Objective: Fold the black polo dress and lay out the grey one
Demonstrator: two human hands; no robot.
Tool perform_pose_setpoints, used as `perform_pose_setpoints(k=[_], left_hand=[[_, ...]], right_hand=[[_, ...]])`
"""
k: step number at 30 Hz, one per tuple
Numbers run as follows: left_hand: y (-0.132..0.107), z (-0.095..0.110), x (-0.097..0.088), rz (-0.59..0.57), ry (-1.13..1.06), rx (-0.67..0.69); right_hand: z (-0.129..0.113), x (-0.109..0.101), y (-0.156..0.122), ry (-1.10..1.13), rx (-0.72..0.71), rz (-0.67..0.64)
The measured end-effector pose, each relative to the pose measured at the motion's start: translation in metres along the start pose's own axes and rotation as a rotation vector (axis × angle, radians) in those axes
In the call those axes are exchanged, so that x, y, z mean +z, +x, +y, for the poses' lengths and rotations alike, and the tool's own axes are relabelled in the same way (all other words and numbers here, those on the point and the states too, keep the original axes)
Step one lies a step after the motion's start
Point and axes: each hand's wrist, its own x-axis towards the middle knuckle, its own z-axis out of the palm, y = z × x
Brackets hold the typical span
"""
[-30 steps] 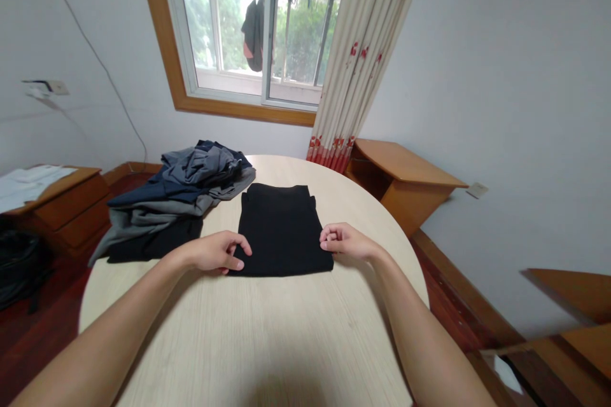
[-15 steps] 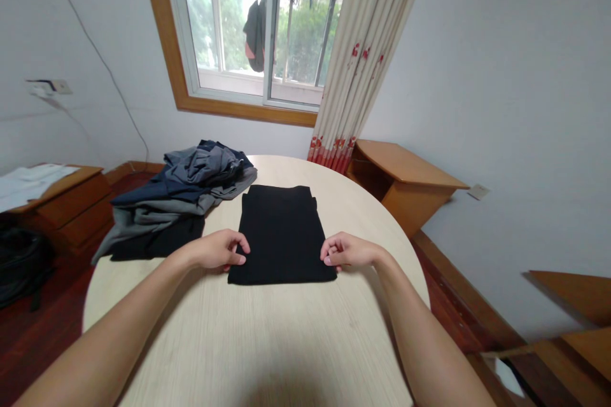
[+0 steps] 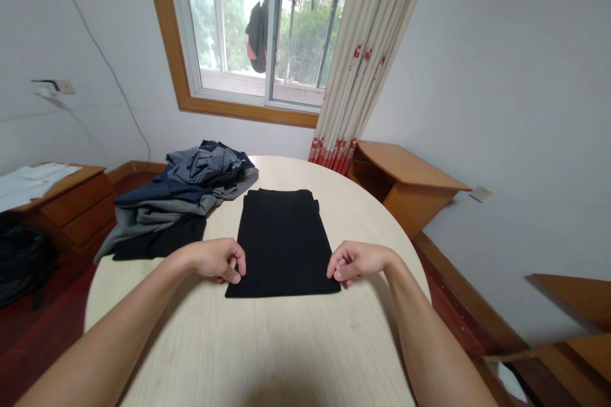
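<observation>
Two hands meet a folded black cloth [image 3: 284, 241] on the round table [image 3: 286, 350], seen from the head camera. The cloth lies flat at the middle of the table, its short near edge facing the person. The left hand [image 3: 217, 259] rests on the table at the cloth's left edge, close to the near corner, with fingers curled and thumb and forefinger pinched on the fabric. The right hand [image 3: 356, 261] sits at the right edge, also near the corner, its fingertips drawn together on the cloth. A loose pile of clothes [image 3: 191, 187], grey, navy and black, lies on the table's far left part, just beside the cloth. Beyond the table's far side are a window [image 3: 258, 25] and a curtain [image 3: 363, 57]. A low wooden cabinet [image 3: 410, 175] stands off the table's right side, and a dresser [image 3: 67, 203] off its left.
</observation>
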Motion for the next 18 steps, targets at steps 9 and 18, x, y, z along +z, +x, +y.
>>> perform_pose_setpoints(k=[9,18], left_hand=[[0.002,0.001,0.007,-0.228,-0.021,-0.023],[0.019,-0.009,-0.001,0.4,-0.115,-0.045]], right_hand=[[-0.014,0.011,0.0,-0.041,0.173,-0.144],[0.0,0.002,0.022,0.06,-0.125,0.42]])
